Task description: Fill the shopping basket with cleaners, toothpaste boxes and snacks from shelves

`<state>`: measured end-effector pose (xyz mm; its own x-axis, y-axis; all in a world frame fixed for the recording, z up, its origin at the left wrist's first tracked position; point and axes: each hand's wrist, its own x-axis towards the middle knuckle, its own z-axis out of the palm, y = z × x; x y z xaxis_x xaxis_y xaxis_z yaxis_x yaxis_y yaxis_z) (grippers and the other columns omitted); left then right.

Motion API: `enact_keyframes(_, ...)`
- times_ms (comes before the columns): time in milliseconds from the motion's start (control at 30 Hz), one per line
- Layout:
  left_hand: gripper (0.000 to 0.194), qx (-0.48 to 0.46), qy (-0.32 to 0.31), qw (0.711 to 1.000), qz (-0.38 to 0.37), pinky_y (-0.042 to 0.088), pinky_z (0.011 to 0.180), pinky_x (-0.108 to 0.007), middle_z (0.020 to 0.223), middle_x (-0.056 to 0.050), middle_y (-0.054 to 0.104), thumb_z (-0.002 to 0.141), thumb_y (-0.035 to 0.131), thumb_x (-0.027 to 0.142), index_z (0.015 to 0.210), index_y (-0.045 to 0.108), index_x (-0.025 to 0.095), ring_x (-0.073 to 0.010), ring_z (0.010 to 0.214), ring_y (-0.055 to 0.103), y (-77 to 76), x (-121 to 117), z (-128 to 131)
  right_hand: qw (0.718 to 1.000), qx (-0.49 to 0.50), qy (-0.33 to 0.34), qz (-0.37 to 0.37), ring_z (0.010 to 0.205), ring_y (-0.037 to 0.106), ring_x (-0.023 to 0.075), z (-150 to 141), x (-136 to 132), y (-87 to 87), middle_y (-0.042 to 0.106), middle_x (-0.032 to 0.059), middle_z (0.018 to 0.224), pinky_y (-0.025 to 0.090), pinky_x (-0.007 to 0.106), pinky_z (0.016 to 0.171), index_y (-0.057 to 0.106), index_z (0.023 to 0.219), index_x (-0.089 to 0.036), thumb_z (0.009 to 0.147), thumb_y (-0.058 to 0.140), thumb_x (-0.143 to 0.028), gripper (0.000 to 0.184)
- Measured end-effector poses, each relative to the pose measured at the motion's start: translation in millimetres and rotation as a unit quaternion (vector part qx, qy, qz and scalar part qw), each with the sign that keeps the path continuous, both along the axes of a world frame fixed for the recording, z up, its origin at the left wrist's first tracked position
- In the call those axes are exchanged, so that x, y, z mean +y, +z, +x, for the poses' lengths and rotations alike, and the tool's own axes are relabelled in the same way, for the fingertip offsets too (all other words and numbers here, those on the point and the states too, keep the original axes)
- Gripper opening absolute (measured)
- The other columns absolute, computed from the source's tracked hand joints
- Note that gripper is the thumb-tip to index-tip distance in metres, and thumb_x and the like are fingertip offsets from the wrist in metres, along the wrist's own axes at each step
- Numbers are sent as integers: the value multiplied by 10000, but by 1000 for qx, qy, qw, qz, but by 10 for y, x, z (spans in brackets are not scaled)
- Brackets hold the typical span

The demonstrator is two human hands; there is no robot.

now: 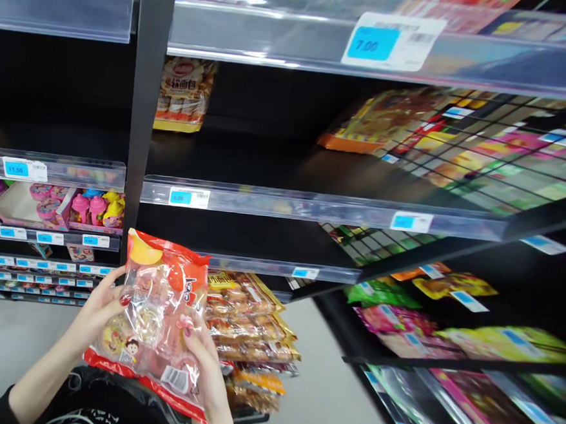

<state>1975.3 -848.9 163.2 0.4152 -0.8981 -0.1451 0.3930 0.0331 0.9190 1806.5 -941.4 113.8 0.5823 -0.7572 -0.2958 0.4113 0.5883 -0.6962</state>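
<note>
A clear snack bag with red and orange edges point(159, 319) is held up in front of me by both hands, in front of the lower shelves. My left hand point(99, 312) grips its left side, thumb on the front. My right hand point(209, 368) holds its lower right edge, fingers closed on the plastic. Round wrapped snacks show through the clear film. Just behind the bag, more bags of the same kind of snack point(250, 329) lie stacked on a low shelf.
Black store shelves with clear price rails fill the view. A bread bag point(182, 95) stands on the upper shelf point(267, 165), with a price label point(392, 42) above it. Small toys point(94, 210) sit at the left. A wire rack of packets point(474, 316) angles along the right.
</note>
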Motion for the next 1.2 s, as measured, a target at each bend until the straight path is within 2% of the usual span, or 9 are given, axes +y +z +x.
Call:
enact_keyframes(100, 739, 25, -23, 999, -27, 358, 1114, -414, 1437, -100, 531, 751, 722, 377, 1422, 446, 237, -337, 1422, 317, -32, 57, -40, 998, -13, -35, -48, 1204, 586, 291, -20, 24, -5, 676, 42, 1243, 421, 450, 1072, 658, 1179, -317, 608, 823, -362, 596)
enact_keyframes(233, 932, 56, -75, 995, -34, 242, 1182, -451, 1559, -55, 357, 664, 800, 345, 1479, 350, 282, -353, 1477, 106, -54, 117, -78, 997, -7, -51, -61, 1199, 588, 294, -82, 60, 22, 676, 52, 1240, 433, 451, 1052, 647, 1204, -305, 599, 828, -350, 633)
enact_keyframes(367, 1009, 66, -95, 993, -40, 165, 1196, -484, 1514, -96, 431, 640, 819, 305, 1501, 297, 259, -362, 1466, 160, -47, 126, -97, 997, 0, -42, -71, 1188, 596, 270, -130, 61, -24, 689, 38, 1211, 432, 428, 1050, 645, 1198, -316, 612, 813, -330, 610)
enact_keyframes(600, 947, 51, -68, 996, -17, 328, 1136, -445, 1541, -68, 387, 689, 763, 246, 1505, 283, 274, -361, 1450, 233, 6, 123, -124, 998, 11, -39, -46, 1208, 585, 280, -96, 11, -241, 687, 24, 1220, 420, 460, 1065, 659, 1159, -328, 649, 763, -373, 522)
enact_keyframes(800, 882, 139, -6, 990, 40, 362, 1114, -453, 1490, -78, 466, 669, 727, 187, 1472, 365, 245, -350, 1361, 422, -136, 61, -134, 999, 21, 0, 44, 990, 688, 277, -13, -23, -47, 753, 17, 1005, 526, 428, 915, 721, 890, -311, 625, 778, -326, 272)
enact_keyframes(933, 903, 176, -1, 982, 63, 383, 1096, -454, 1463, -88, 503, 662, 716, 159, 1479, 341, 242, -342, 1319, 479, -227, 33, -91, 997, 56, -4, 58, 892, 701, 266, 16, -33, 52, 753, 30, 949, 542, 401, 857, 715, 851, -279, 583, 792, -350, 287)
enact_keyframes(1067, 830, 71, -17, 995, 72, 362, 1113, -446, 1448, -98, 519, 693, 717, 233, 1454, 387, 238, -337, 1334, 459, -332, 55, 0, 989, 116, -38, -80, 1187, 585, 291, -11, 42, 33, 659, 67, 1242, 466, 416, 1001, 627, 1164, -261, 655, 737, -405, 540)
enact_keyframes(1133, 732, -68, -2, 993, 97, 308, 1145, -462, 1468, -122, 488, 737, 716, 312, 1415, 453, 225, -345, 1392, 371, -415, 73, -11, 954, 211, -71, -201, 1234, 542, 296, -5, 160, -2, 621, 100, 1290, 428, 432, 1039, 561, 1254, -230, 729, 680, -412, 569)
enact_keyframes(1200, 687, -146, -24, 986, 79, 282, 1159, -457, 1535, -109, 392, 761, 713, 403, 1391, 489, 245, -337, 1454, 241, -518, 95, -90, 899, 310, -74, -301, 1132, 599, 315, 38, 319, -52, 644, 142, 1222, 457, 469, 986, 529, 1286, -197, 803, 607, -398, 528)
